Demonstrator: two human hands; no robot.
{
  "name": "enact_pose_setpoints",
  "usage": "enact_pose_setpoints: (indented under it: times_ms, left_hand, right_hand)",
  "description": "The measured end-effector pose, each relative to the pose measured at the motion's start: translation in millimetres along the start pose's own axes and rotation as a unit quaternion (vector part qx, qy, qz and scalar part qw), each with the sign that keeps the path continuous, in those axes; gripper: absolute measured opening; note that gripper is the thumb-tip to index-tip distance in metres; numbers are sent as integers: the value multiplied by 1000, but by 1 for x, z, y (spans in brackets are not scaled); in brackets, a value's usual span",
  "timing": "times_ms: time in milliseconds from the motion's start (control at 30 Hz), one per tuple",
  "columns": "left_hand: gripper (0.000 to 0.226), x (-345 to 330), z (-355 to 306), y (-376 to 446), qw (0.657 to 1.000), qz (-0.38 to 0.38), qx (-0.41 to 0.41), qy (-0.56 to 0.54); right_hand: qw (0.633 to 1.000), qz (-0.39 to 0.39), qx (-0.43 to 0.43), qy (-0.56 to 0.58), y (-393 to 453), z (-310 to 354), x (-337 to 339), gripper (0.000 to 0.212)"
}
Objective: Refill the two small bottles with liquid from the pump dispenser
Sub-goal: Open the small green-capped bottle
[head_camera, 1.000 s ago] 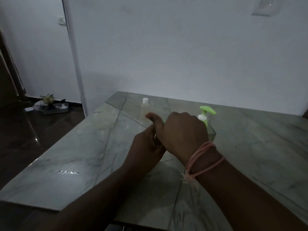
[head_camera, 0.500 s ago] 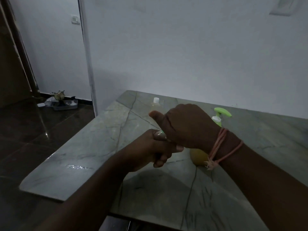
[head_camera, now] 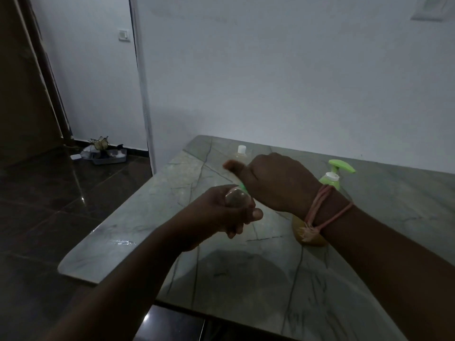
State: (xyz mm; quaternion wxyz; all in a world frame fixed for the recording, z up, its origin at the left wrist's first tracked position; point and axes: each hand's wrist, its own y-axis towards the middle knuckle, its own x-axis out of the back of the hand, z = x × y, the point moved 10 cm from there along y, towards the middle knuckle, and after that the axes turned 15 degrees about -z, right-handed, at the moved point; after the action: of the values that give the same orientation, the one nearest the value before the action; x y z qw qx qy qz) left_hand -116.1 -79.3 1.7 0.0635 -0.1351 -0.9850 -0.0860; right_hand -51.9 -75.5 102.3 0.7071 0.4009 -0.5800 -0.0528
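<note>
Grey veined marble tabletop [head_camera: 152, 217], bare toward left edge; small clear bottle [head_camera: 236, 198] gripped in left hand [head_camera: 221, 212], green cap [head_camera: 242, 186] pinched by right hand [head_camera: 273, 183]; pump dispenser [head_camera: 331, 179] far right.

Two small bottles [head_camera: 236, 200] [head_camera: 241, 153] — one pump dispenser [head_camera: 331, 179], two hands [head_camera: 216, 212] [head_camera: 278, 183].
</note>
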Motion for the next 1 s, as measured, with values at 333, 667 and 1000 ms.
enact_pose_setpoints:
  times_ms: [333, 667, 1000]
  left_hand:
    - [17, 2, 23, -12, 984, 57, 103, -134]
    - [23, 22, 28, 7, 981, -156, -28, 112]
    - [25, 38, 31, 6, 975, -212, -20, 59]
  right_hand:
    - [969, 60, 47, 236, -6, 19, -22, 19]
    - [977, 90, -92, 169, -10, -14, -40, 39]
    - [906, 16, -200, 372, -7, -38, -36, 25]
